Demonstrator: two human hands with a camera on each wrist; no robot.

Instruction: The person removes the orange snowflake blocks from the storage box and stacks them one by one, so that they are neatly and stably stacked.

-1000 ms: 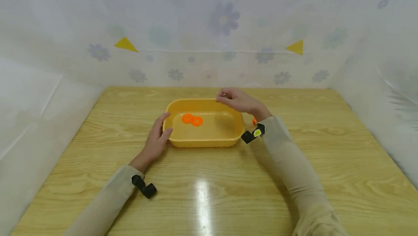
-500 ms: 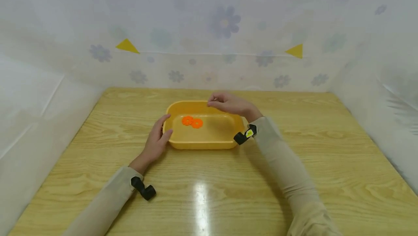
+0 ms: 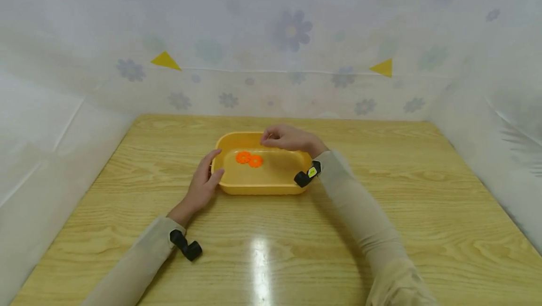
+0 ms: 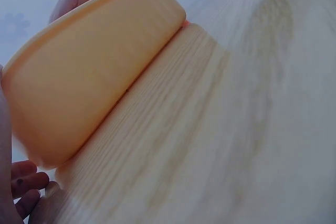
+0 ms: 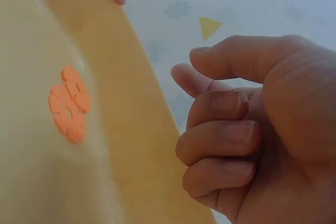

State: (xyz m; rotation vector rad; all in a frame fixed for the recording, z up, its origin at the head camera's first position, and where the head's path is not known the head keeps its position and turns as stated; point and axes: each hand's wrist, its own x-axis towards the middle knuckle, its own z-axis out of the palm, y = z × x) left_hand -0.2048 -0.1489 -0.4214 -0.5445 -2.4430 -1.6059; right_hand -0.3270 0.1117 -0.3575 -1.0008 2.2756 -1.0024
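A yellow plastic basin [image 3: 262, 189] stands on the table in the head view. Two orange flower-shaped pieces [image 3: 255, 161] lie touching on its floor, left of the middle; the right wrist view shows their notched edges. My left hand [image 3: 200, 184] holds the basin's left end, with fingertips and thumb at the rim. Its other fingers [image 4: 30, 181] show by the basin's corner in the left wrist view. My right hand [image 3: 290, 137] is over the basin's far rim. Three of its fingers curl into the palm, the thumb lies close to the index finger, and nothing shows between them.
The wood-grain table [image 3: 423, 202] runs back to a white flowered cloth [image 3: 254, 37] with two yellow triangles on it. A black wrist camera [image 3: 186, 245] sits on each sleeve. A small reddish spot [image 4: 186, 23] shows at the basin's base.
My right hand has moved left along the basin's far rim. An orange thing beside the basin's right end has gone from sight behind the right arm. The left hand stays where it was.
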